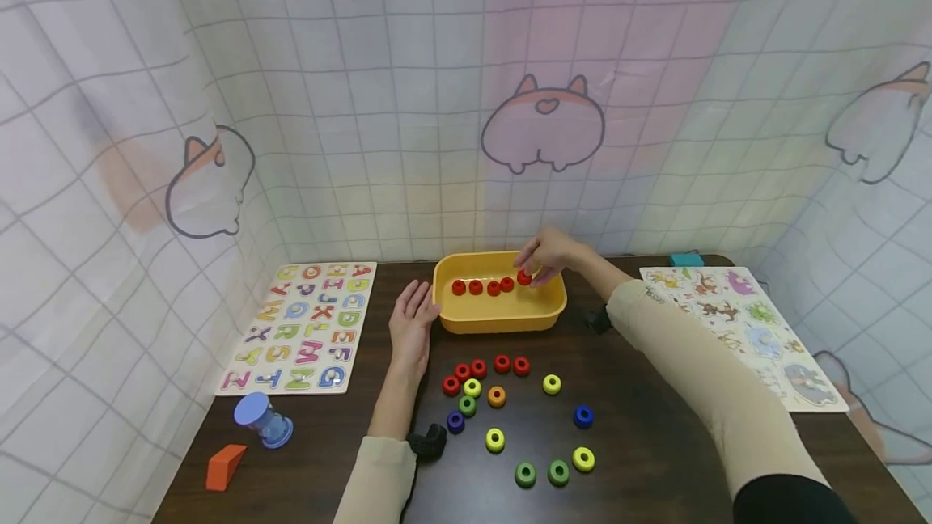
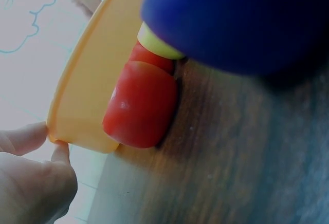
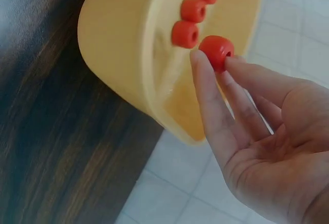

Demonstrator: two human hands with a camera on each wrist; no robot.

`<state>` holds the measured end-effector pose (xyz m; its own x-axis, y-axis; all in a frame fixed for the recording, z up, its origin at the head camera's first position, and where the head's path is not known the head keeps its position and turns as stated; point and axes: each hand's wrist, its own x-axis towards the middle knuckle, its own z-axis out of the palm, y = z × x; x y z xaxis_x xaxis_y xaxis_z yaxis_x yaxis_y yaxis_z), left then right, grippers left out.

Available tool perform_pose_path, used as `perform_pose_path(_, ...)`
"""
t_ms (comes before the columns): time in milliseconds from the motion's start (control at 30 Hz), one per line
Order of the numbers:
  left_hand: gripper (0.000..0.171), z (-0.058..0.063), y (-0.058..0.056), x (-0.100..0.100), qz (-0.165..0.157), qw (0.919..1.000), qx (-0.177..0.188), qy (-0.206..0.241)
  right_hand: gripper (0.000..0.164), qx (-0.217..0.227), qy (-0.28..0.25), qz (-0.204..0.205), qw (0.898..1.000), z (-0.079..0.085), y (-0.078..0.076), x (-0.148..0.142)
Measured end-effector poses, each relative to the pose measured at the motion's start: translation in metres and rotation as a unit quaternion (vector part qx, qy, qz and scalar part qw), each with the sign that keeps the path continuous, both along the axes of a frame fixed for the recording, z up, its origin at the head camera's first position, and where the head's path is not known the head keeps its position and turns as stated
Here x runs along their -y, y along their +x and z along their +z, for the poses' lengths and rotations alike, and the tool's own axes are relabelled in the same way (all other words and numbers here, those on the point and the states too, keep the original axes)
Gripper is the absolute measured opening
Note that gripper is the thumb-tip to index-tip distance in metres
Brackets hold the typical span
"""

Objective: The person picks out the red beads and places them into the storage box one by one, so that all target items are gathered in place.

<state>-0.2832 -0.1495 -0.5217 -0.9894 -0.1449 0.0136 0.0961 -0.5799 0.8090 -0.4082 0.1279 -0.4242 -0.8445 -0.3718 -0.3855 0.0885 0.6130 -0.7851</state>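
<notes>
A yellow tray [image 1: 502,323] stands near the back of the dark table with several red beads [image 1: 476,287] in a row inside. Over its right part, my right hand [image 1: 551,255] pinches another red bead [image 3: 217,52] between thumb and fingertips, hole facing sideways in the right wrist view. My left hand [image 1: 412,328] is at the tray's left end, its fingers extended and loosely bent. In the left wrist view the fingertips [image 2: 38,134] touch the edge of the tray [image 2: 85,95].
Loose red beads [image 1: 502,363], with yellow, green, orange and blue ones, lie in front of the tray. A letter puzzle board [image 1: 306,330] is at left, an animal board [image 1: 743,338] at right. A blue spool-shaped piece [image 1: 264,420] and an orange block [image 1: 225,467] stand front left.
</notes>
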Motion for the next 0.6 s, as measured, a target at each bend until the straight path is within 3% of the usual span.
perform_pose_path(333, 0.064, -0.01, -0.005, -0.004, 0.008, 1.0, 0.001, 0.004, 0.028, -0.005, 0.068, -0.022, 0.997, -0.025, -0.011, 0.011)
perform_pose_path(600, 0.062, -0.015, -0.009, -0.002, 0.027, 0.9995, -0.006, -0.016, 0.028, -0.028, 0.076, -0.024, 0.996, -0.025, -0.009, 0.017)
